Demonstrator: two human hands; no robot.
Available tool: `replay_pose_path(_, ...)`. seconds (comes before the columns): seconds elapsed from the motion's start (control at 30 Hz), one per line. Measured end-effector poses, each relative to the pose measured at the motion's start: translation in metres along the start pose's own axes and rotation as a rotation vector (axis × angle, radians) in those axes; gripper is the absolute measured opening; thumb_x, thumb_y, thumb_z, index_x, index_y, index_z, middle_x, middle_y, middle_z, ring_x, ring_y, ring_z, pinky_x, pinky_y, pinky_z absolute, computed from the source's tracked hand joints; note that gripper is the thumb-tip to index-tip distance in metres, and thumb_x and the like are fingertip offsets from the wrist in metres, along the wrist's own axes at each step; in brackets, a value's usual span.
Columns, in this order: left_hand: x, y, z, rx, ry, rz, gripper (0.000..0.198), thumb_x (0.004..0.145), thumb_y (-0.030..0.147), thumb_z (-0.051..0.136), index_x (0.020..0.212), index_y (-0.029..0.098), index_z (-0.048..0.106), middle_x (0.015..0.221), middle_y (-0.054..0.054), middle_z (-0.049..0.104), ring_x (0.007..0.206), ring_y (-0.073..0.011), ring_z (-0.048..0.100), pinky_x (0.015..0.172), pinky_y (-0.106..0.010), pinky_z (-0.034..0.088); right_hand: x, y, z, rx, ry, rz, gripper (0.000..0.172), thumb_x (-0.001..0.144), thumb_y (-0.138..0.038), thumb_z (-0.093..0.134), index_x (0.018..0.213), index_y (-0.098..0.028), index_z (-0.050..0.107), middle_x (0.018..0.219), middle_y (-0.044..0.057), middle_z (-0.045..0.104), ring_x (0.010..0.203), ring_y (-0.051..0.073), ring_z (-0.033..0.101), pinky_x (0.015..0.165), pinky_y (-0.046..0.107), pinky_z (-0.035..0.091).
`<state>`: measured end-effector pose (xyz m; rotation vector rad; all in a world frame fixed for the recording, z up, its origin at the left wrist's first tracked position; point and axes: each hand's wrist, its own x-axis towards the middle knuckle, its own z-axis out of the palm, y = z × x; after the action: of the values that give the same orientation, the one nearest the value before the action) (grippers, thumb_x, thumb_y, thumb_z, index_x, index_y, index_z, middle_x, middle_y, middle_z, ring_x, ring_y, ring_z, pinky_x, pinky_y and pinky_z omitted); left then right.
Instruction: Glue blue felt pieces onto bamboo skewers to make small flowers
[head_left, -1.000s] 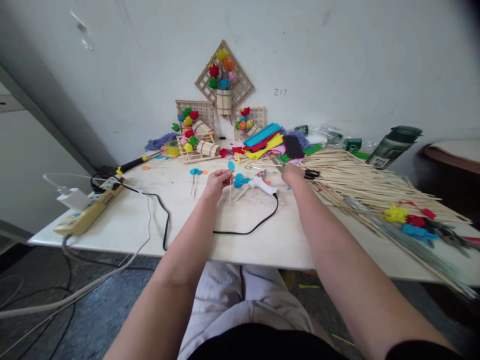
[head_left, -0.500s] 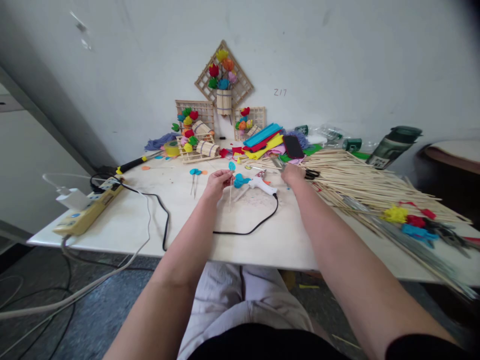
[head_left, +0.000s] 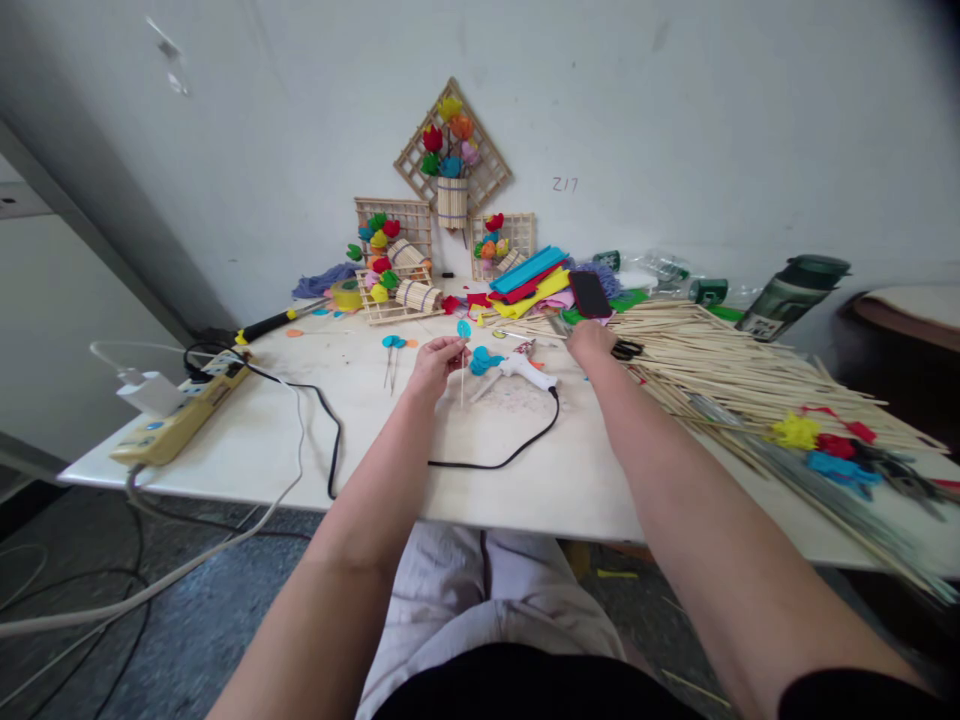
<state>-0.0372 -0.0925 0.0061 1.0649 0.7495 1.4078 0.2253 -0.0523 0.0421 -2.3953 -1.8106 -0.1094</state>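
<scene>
Between the fingertips of my left hand [head_left: 441, 364] is a thin pale stick, upright, topped by a small blue disc [head_left: 464, 329]. My right hand [head_left: 591, 345] is bent down over the table near a pair of scissors; their black handles [head_left: 627, 349] show to its right and a silvery blade beyond it. Its fingers are mostly hidden, so I cannot tell whether it grips them. A white glue gun [head_left: 529, 371] lies between my hands beside crumpled blue pieces [head_left: 486, 361]. Left of my left hand, thin stems with blue discs [head_left: 392, 342] lie on the table.
Lattice panels with colourful flowers [head_left: 452, 150] stand by the wall. Coloured sheets [head_left: 529, 280] and a phone [head_left: 589, 294] lie behind my right hand. Many wooden sticks [head_left: 735, 350] spread rightward near a dark bottle [head_left: 795, 297]. A power strip [head_left: 169, 430] and cables are at left.
The view has shifted slightly. My left hand still holds the stick with the blue disc, and my right hand stays by the scissors with little visible movement.
</scene>
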Motion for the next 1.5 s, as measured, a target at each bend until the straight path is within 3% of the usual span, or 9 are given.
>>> replay_pose_path(0.1, 0.001, 0.001, -0.002, -0.013, 0.026, 0.008, 0.028, 0.054, 0.033, 0.078, 0.067, 0.014, 0.061, 0.058, 0.0, 0.06, 0.05, -0.008, 0.051, 0.055, -0.025, 0.04, -0.005, -0.019, -0.006, 0.041, 0.067, -0.03, 0.036, 0.087, -0.025, 0.047, 0.114, -0.007, 0.062, 0.113, 0.023, 0.062, 0.105, 0.027, 0.06, 0.084, 0.032, 0.045)
replay_pose_path(0.27, 0.0, 0.001, -0.002, -0.023, 0.039, 0.002, 0.028, 0.054, 0.031, 0.078, 0.067, 0.014, 0.062, 0.058, 0.0, 0.06, 0.05, -0.0077, 0.052, 0.056, -0.025, 0.041, -0.024, -0.059, -0.013, 0.046, 0.085, -0.281, 0.03, 0.085, -0.023, 0.046, 0.103, -0.014, 0.069, 0.107, 0.016, 0.067, 0.102, 0.026, 0.061, 0.082, 0.032, 0.045)
replay_pose_path(0.4, 0.0, 0.0, 0.0, -0.036, 0.038, 0.007, 0.029, 0.053, 0.032, 0.079, 0.068, 0.013, 0.062, 0.058, -0.001, 0.061, 0.05, -0.0078, 0.052, 0.054, -0.024, 0.041, -0.035, -0.085, -0.012, 0.022, 0.014, -0.537, 0.027, 0.082, -0.03, 0.052, 0.1, -0.023, 0.071, 0.106, 0.008, 0.069, 0.101, 0.024, 0.06, 0.084, 0.031, 0.042)
replay_pose_path(0.53, 0.0, 0.001, 0.001, -0.053, 0.039, 0.012, 0.03, 0.052, 0.031, 0.079, 0.068, 0.012, 0.063, 0.057, 0.0, 0.06, 0.048, -0.0072, 0.051, 0.053, -0.024, 0.04, -0.035, -0.1, -0.004, -0.07, -0.039, -0.721, 0.027, 0.079, -0.03, 0.056, 0.099, -0.024, 0.072, 0.107, 0.007, 0.069, 0.104, 0.024, 0.058, 0.09, 0.032, 0.037)
replay_pose_path(0.7, 0.0, 0.002, 0.002, -0.07, 0.047, 0.006, 0.031, 0.05, 0.031, 0.08, 0.068, 0.012, 0.063, 0.056, 0.0, 0.06, 0.047, -0.0073, 0.051, 0.053, -0.024, 0.04, -0.033, -0.109, 0.006, -0.128, -0.086, -0.733, 0.024, 0.077, -0.022, 0.054, 0.09, -0.022, 0.074, 0.101, 0.01, 0.07, 0.099, 0.026, 0.058, 0.086, 0.033, 0.038)
replay_pose_path(1.1, 0.0, 0.001, 0.001, -0.058, 0.045, 0.016, 0.029, 0.052, 0.031, 0.078, 0.067, 0.012, 0.061, 0.057, 0.0, 0.061, 0.047, -0.0069, 0.051, 0.053, -0.023, 0.04, -0.033, -0.115, 0.007, -0.174, -0.032, -0.784, 0.023, 0.076, -0.023, 0.055, 0.089, -0.019, 0.073, 0.096, 0.011, 0.07, 0.093, 0.024, 0.061, 0.084, 0.033, 0.037)
replay_pose_path(1.3, 0.0, 0.002, 0.001, -0.06, 0.043, 0.018, 0.029, 0.052, 0.031, 0.078, 0.066, 0.013, 0.062, 0.057, 0.0, 0.06, 0.048, -0.0073, 0.051, 0.053, -0.024, 0.04, -0.034, -0.121, 0.015, -0.246, 0.033, -0.808, 0.028, 0.077, -0.018, 0.051, 0.094, -0.013, 0.072, 0.095, 0.016, 0.07, 0.095, 0.027, 0.061, 0.086, 0.037, 0.037)
replay_pose_path(1.5, -0.002, 0.004, 0.002, -0.06, 0.04, 0.02, 0.029, 0.052, 0.031, 0.078, 0.066, 0.012, 0.061, 0.057, 0.0, 0.06, 0.047, -0.0071, 0.051, 0.053, -0.024, 0.039, -0.034, -0.114, 0.011, -0.099, 0.096, -0.741, 0.027, 0.079, -0.02, 0.05, 0.091, -0.014, 0.073, 0.096, 0.015, 0.07, 0.095, 0.028, 0.062, 0.085, 0.037, 0.041)
